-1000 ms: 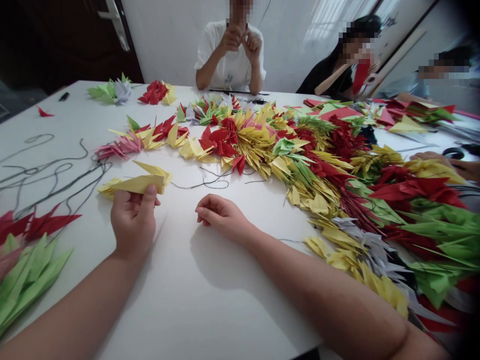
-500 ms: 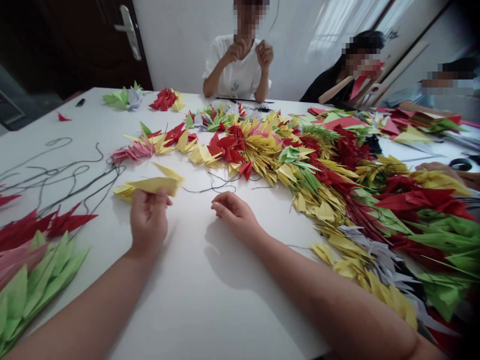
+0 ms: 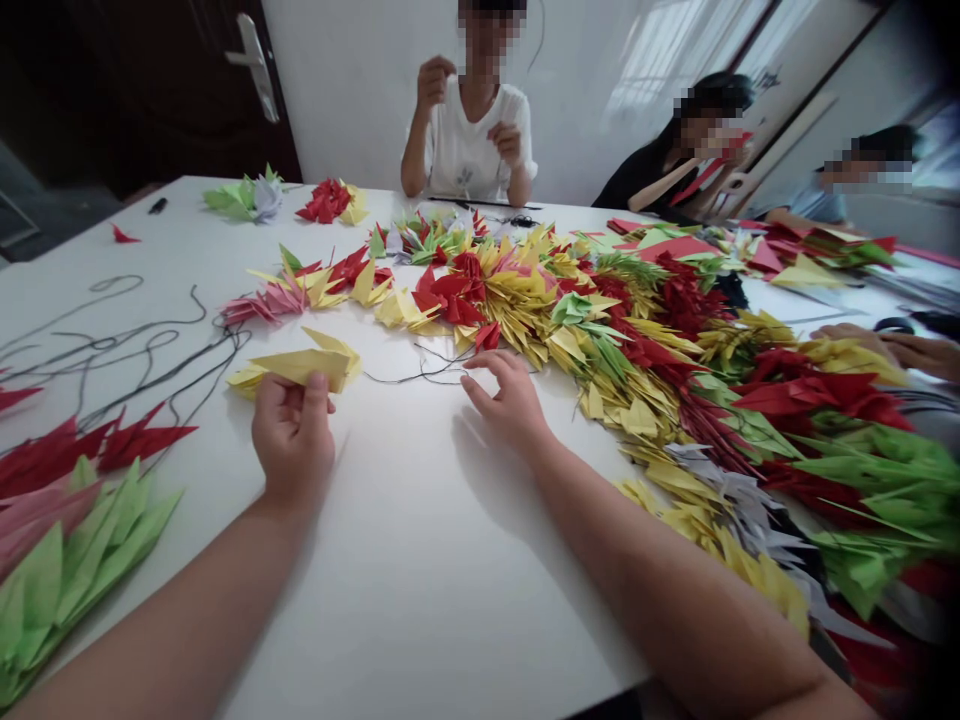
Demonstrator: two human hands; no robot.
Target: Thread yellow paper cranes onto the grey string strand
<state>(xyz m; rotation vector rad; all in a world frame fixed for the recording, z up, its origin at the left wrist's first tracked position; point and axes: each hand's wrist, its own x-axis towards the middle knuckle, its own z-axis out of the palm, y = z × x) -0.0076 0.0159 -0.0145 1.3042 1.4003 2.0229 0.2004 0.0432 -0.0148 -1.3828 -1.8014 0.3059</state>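
My left hand [image 3: 295,430] pinches a yellow folded paper crane [image 3: 300,366] between thumb and fingers, a little above the white table [image 3: 375,580]. Behind it, more yellow folded paper [image 3: 244,380] shows, partly hidden. A black thread [image 3: 397,380] runs from near this crane across the table towards my right hand [image 3: 506,400]. That hand hovers with thumb and fingers apart, close to the thread's loose loops; no object shows in it. Beyond its fingertips lies a red paper crane [image 3: 487,337] at the edge of a long pile of strung cranes [image 3: 525,310].
At the lower left lie red cranes [image 3: 142,440] and green ones [image 3: 97,560], with tangled black threads [image 3: 150,340] behind. Co-workers sit opposite, one in a white shirt [image 3: 480,140]. Another person's hand [image 3: 862,340] rests by the pile at right. Paper sheets [image 3: 810,272] lie further back.
My right hand has moved right and slightly away from me, and its fingers have spread. My left hand keeps the yellow crane almost in place. The person opposite has raised one hand.
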